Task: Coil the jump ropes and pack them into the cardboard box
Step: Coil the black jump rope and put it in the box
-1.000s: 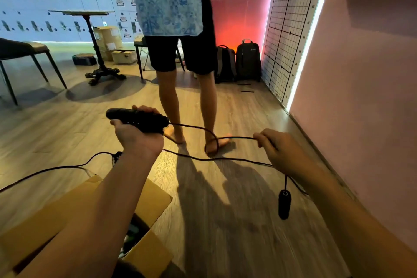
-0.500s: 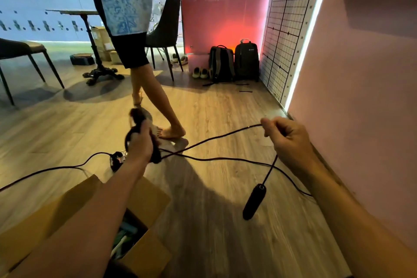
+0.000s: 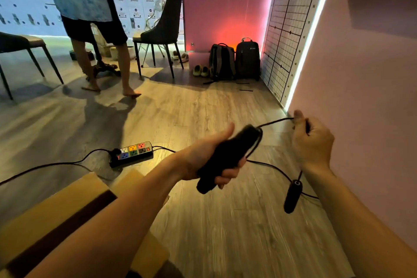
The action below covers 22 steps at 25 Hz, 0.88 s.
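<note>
1. Thick black jump-rope handle (image 3: 228, 160): in the air, up and to the right of the brown cardboard box (image 3: 56, 216). Its long axis is slanted, with the lower end toward the box and the upper end pointing away from it.
2. Thin black rope cord (image 3: 275, 121): leaves the handle's upper end and runs further right, away from the box, into the right hand.
3. Second black handle (image 3: 293, 196): hangs on the cord below the right hand, farthest from the box.
4. Left hand (image 3: 203, 160): fingers wrapped round the first handle, thumb raised.
5. Right hand (image 3: 312, 142): fingers curled, pinching the cord. It is the hand nearer the loose length, so the next loop probably has to travel back toward the box side to reach the held handle.
6. Cardboard box: flaps open, contents hidden behind the left forearm.
7. Black power strip with coloured sockets (image 3: 132, 153): on the wooden floor just beyond the box.
</note>
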Motion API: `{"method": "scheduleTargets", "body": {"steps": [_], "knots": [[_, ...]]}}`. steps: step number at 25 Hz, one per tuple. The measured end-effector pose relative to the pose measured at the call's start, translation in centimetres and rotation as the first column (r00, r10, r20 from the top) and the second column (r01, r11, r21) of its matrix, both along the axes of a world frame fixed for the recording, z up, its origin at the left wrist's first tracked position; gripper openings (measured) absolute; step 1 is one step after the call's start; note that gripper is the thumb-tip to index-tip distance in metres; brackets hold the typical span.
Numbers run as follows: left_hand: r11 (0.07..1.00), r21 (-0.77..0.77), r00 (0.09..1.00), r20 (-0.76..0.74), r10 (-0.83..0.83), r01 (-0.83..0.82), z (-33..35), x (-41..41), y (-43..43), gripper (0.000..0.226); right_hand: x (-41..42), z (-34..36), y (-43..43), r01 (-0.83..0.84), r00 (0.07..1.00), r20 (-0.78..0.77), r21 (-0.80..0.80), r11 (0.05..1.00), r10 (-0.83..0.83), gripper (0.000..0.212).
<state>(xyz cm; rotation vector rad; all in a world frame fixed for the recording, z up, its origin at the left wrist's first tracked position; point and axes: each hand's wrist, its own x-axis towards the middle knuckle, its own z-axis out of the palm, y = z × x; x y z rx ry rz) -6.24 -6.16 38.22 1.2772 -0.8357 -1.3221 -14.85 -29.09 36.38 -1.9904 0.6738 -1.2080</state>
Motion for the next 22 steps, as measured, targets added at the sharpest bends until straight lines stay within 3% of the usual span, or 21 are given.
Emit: {"method": "scheduleTargets", "body": {"steps": [2,5,9,12,14,16,19,20,22], "knots": [[0.959,-0.261,0.957,-0.287,0.035,-0.113,1.3,-0.3,0.1,0.065,-0.1,-0.5,0.5,-0.112,0.991,-0.086,-0.094,0.989,0.104,0.051],[0.667,-0.57,0.812,-0.577,0.09,-0.48,2.4,0.0,0.2,0.049,-0.5,0.0,2.5,-0.41,0.906,-0.18,-0.16,0.898,0.382,0.052],[0.272,-0.497,0.566,-0.742,0.359,-0.824,1.9,2.3,1.0,0.04,-0.4,0.4,4.8,-0.65,0.698,-0.499,-0.142,0.747,0.513,0.045],[0.094,-0.359,0.346,-0.745,0.571,-0.929,0.5,4.2,1.4,0.041,0.1,0.3,6.3,-0.725,0.507,-0.685,-0.01,0.689,0.523,0.036],[0.024,-0.308,0.243,-0.694,0.677,-0.951,-0.3,5.4,1.8,0.039,0.2,0.5,7.4,-0.725,0.418,-0.704,0.122,0.678,0.574,0.045],[-0.021,-0.301,0.173,-0.603,0.779,-0.953,-1.1,6.5,2.3,0.036,0.3,0.6,7.9,-0.687,0.335,-0.706,0.27,0.674,0.624,0.055],[0.016,-0.368,0.147,-0.33,0.932,-0.93,-2.5,7.5,2.8,0.032,0.9,0.6,7.9,-0.675,0.358,-0.75,0.203,0.709,0.556,0.051],[0.09,-0.414,0.177,-0.177,0.968,-0.906,-3.0,7.5,2.9,0.033,1.0,0.6,7.9,-0.679,0.404,-0.74,0.151,0.718,0.537,0.046],[0.36,-0.462,0.284,0.227,0.932,-0.811,-4.3,7.4,2.9,0.038,1.2,0.8,7.8,-0.675,0.501,-0.699,0.055,0.736,0.511,0.038]]}}
